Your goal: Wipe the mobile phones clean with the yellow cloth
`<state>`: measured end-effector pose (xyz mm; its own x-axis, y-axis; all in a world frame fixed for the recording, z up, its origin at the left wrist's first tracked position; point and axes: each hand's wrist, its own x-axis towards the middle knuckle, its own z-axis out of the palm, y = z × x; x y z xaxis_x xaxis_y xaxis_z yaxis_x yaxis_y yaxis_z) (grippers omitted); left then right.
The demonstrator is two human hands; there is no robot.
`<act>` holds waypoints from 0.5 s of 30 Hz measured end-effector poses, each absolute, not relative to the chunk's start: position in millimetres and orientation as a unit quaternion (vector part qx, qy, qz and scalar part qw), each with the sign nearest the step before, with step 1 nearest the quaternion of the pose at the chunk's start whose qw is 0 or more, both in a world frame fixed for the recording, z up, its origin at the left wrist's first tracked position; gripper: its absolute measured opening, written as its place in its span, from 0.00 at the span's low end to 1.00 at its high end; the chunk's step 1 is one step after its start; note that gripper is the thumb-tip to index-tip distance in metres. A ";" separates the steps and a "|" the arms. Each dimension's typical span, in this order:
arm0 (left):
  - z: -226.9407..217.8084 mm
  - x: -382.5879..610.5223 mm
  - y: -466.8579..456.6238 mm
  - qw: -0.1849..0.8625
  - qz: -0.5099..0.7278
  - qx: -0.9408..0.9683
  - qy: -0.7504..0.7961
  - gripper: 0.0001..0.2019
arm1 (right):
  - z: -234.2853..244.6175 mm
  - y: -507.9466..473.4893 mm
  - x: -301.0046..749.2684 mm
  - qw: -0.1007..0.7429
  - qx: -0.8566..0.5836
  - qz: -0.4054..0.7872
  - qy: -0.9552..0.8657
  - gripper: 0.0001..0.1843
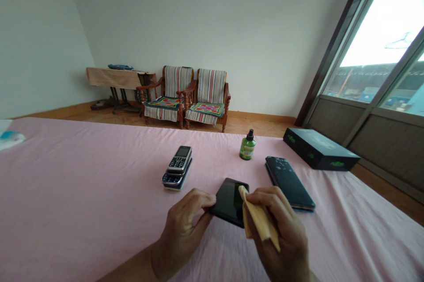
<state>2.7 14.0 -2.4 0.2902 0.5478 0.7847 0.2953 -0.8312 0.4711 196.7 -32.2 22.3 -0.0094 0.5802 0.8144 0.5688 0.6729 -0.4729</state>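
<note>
**A:** What's nearest the camera?

**B:** Two bare hands. The left hand (180,229) is almost closed, its curled fingers pinching the left edge of a black smartphone (228,200). The right hand (278,229) is closed as well, gripping a folded tan cloth (260,218) whose upper end lies against the phone's glass.

**A:** Where does the phone lie from the hands?

**B:** Between them, ahead of both wrists. Its long axis points away from the person, the far end leaning slightly right. The left hand touches its edge directly, while the right hand reaches it only through the cloth. I can't tell whether the phone rests on the cloth-covered surface or is held just above it.

**A:** What's around them?

**B:** A pink sheet covers the table (82,193). Just right of the hands lies a second dark smartphone (289,182), its glass spotted. Ahead and to the left sit two stacked keypad phones (177,167). Farther on stand a green spray bottle (247,146), upright, and a black box (319,148) at the table's right side.

**A:** And beyond the table?

**B:** Two wooden armchairs (195,94) with striped covers stand against the far wall, beside a cloth-draped stand (112,78). A tall window (374,39) fills the right side.
</note>
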 end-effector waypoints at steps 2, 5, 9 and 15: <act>-1.3 3.5 13.1 0.119 0.530 0.799 0.257 0.09 | 14.7 -40.7 193.3 0.558 -0.407 -0.034 -0.722 0.12; 0.7 3.5 13.0 0.117 0.535 0.795 0.260 0.08 | 3.5 -50.0 193.2 0.538 -0.419 -0.109 -0.723 0.17; 2.2 2.2 13.4 0.124 0.539 0.783 0.285 0.06 | 1.2 -50.3 202.8 0.489 -0.394 -0.173 -0.759 0.21; 2.7 3.6 9.8 0.119 0.544 0.783 0.276 0.07 | 0.7 -43.9 199.7 0.502 -0.411 -0.173 -0.741 0.24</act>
